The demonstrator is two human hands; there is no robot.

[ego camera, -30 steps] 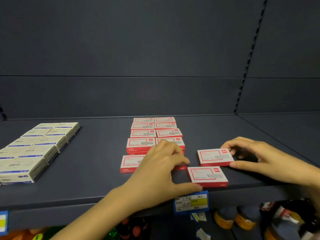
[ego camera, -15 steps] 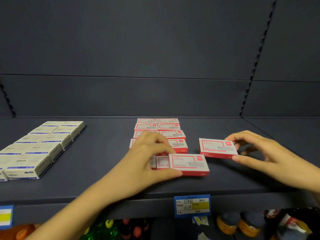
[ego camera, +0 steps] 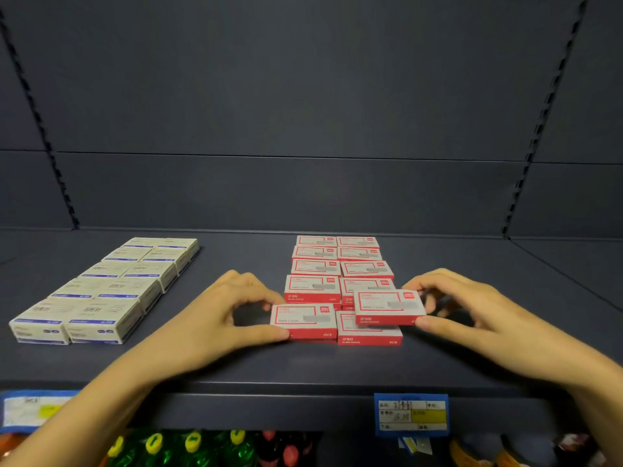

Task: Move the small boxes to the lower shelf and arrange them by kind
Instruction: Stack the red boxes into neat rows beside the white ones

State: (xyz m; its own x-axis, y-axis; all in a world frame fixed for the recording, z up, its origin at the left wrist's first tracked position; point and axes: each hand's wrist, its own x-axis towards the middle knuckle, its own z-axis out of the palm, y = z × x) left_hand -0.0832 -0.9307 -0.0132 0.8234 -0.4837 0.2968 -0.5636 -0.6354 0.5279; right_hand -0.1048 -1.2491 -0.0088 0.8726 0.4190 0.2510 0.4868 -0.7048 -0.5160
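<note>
Red-and-white small boxes (ego camera: 337,264) lie in two columns on the dark shelf (ego camera: 236,365). My left hand (ego camera: 222,311) pinches the front-left red box (ego camera: 303,320) between thumb and fingers at its left end. My right hand (ego camera: 472,308) pinches another red box (ego camera: 389,306), held tilted over the front-right red box (ego camera: 369,333) of the right column. White-and-blue boxes (ego camera: 111,288) sit in two columns at the left of the shelf.
A blue price tag (ego camera: 412,414) hangs on the shelf's front edge, and another tag (ego camera: 30,411) at the far left. Bottles and jars (ego camera: 202,446) stand on the level below. The back panel (ego camera: 303,129) is dark and bare.
My left hand has brought its red box to the front of the left column. My right hand has carried its box leftward, from beside the columns to above the right column's front.
</note>
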